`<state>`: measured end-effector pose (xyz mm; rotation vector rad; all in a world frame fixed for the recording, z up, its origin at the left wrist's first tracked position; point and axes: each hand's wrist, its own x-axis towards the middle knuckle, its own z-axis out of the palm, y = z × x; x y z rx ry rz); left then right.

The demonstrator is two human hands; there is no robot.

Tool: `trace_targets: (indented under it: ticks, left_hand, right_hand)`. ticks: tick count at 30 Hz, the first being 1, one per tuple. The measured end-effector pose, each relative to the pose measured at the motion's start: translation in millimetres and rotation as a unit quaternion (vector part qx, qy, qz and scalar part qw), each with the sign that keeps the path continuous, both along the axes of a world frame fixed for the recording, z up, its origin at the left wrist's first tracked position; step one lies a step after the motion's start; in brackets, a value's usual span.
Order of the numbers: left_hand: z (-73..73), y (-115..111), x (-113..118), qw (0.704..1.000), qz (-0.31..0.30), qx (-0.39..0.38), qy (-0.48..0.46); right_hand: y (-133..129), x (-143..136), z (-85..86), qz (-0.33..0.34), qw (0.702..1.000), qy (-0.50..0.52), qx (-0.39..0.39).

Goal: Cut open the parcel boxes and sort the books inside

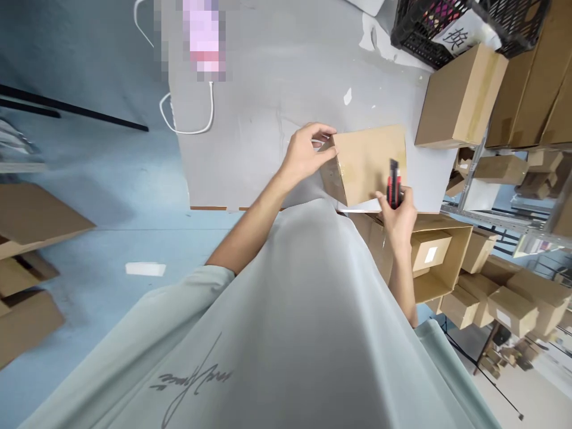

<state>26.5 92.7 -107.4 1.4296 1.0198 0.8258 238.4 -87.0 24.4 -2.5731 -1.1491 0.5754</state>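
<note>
One brown cdbd box (369, 161), matte, flat-faced, w/ shiny tape-like patches toward its L & R ends, sits on the smooth grey surface (268, 89) close to the near edge. L grip (308, 149) (bare hand) pinches the box's far-L corner b/w thumb & fingertips. R grip (397, 211) is closed round a red-&-black plastic utility knife (394, 185), slim, ridged along the handle, held over the box's near-R part, tip pointing away from the person; can't tell if it touches cdbd or if the blade's out. Far R: black plastic lattice crate (413, 33) w/ white paper label (467, 34), handwritten "换". Just below it, a taller cdbd carton (460, 98) w/ a tape strip down one side. Below the surface on the R, an open carton (462, 256) holds a smaller box (424, 257) w/ white sticker, too small to read. Thin white cable (211, 107) curls at far L, by a pinkish item (203, 36), pixelated, no text legible. Pale, soft-draped shirt (308, 310) has dark cursive script, can't read it for sure. Floor (134, 238) is blue.
</note>
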Motion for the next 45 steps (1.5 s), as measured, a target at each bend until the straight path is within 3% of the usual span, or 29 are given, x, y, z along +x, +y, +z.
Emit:
trace_targets:
  ticks: [4,8,23,29,36,41,45]
  left_hand:
    - [-1.5,0.2,2.6,1.0,0.001,0.001,0.002]
    - [-3.3,-0.5,4.7,1.0,0.006,0.002,-0.002]
    - [-9.0,-2.2,6.7,0.998,0.006,-0.024,-0.053]
    - [-14.8,-4.8,3.3,0.998,0.023,-0.011,-0.06]
    - [-13.5,-18.8,7.7,0.997,0.076,-0.014,-0.023]
    - [-18.1,-20.0,4.4,0.998,0.056,-0.001,-0.038]
    - [-24.1,-21.3,0.3,0.999,0.04,0.002,-0.033]
  right_hand:
    - [-0.2,-43.1,5.3,0.118,0.989,0.091,-0.021]
    - [6.7,-66.2,1.6,0.189,0.981,0.036,-0.035]
    - [16.0,-77.1,12.6,0.224,0.968,-0.049,-0.105]
    - [30.1,-87.0,15.4,0.257,0.958,-0.09,-0.089]
    - [10.8,-98.6,45.0,0.273,0.91,-0.12,-0.29]
    - [-7.0,-94.5,53.8,0.279,0.924,-0.114,-0.233]
    - [-10.9,-59.1,61.5,0.251,0.955,-0.072,-0.14]
